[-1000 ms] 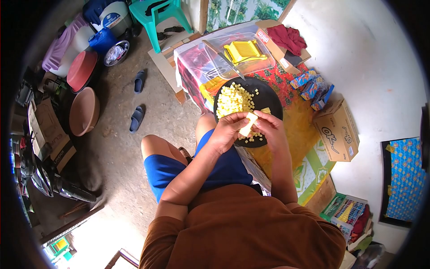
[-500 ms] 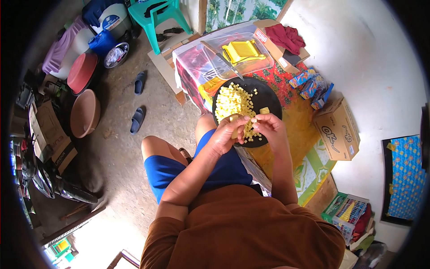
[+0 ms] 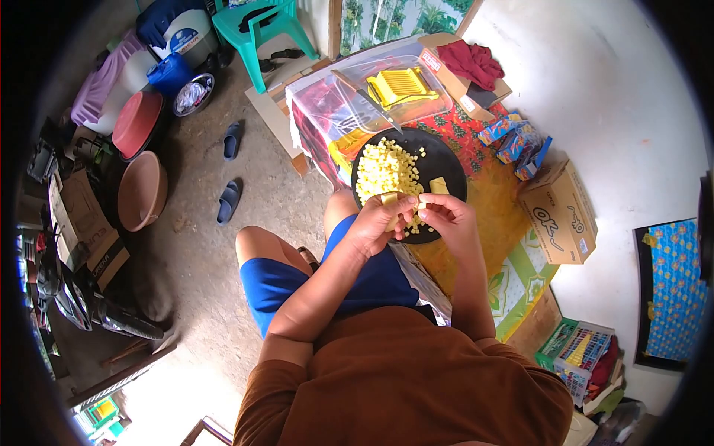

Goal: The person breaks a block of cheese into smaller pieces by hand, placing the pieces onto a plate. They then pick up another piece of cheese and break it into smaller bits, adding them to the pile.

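Note:
A heap of small pale yellow cubes (image 3: 387, 169) covers the left side of a round black tray (image 3: 445, 160). My left hand (image 3: 378, 223), over the tray's near edge, is closed around a pale yellow block (image 3: 390, 199), food of a kind I cannot make out. Close to its fingertips, my right hand (image 3: 452, 219) pinches a small pale yellow piece (image 3: 422, 202). Just beyond the right fingers a larger pale yellow slab (image 3: 439, 185) rests on the tray. Some loose cubes lie below the hands.
Behind the tray, a yellow slicer (image 3: 401, 87) sits on a clear plastic lid (image 3: 357, 97), with a knife (image 3: 372, 102) nearby. A cardboard box (image 3: 558, 215) and blue packets (image 3: 513, 145) stand right. Basins (image 3: 141, 189) and slippers (image 3: 229, 201) are on the floor at left.
The block in my left hand shows more plainly between the fingers. My right fingers have shifted slightly, and more of the slab on the tray is visible.

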`<state>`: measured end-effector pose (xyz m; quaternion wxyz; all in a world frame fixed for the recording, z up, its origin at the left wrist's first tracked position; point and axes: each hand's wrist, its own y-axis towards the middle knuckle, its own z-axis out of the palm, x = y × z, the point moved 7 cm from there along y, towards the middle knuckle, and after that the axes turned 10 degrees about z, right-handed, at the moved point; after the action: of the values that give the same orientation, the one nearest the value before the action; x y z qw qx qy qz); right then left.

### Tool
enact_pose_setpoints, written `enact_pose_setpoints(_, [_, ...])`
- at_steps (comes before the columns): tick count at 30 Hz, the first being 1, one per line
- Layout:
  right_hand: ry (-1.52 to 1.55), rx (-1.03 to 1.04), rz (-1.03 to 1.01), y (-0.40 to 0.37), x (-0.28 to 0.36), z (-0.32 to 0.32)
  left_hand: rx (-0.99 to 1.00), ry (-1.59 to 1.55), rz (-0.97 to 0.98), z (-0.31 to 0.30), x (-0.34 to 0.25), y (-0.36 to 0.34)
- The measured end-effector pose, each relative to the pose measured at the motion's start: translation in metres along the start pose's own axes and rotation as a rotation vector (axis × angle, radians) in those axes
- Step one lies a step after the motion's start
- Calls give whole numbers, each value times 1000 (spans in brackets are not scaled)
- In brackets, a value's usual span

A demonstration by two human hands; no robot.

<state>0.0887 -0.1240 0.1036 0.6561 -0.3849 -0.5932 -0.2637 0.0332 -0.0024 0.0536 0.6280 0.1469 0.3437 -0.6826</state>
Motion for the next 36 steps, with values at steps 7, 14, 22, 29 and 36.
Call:
enact_pose_setpoints(7, [116, -17, 35, 3, -6, -5, -7, -74, -35, 8, -2, -6])
enact_pose_setpoints(14, [-141, -88, -169, 1, 6, 1, 1, 78, 82, 3, -4, -1])
enact_pose_setpoints(22, [-510, -198, -303, -6, 25, 8, -35, 273, 194, 2, -11, 1])
enact_pose_setpoints(29, [-235, -169, -188, -2, 12, 6, -30, 216, 204, -1, -10, 2])
enact_pose_setpoints(36, [52, -84, -76, 7, -7, 1, -27, 140, 137, -3, -5, 4])
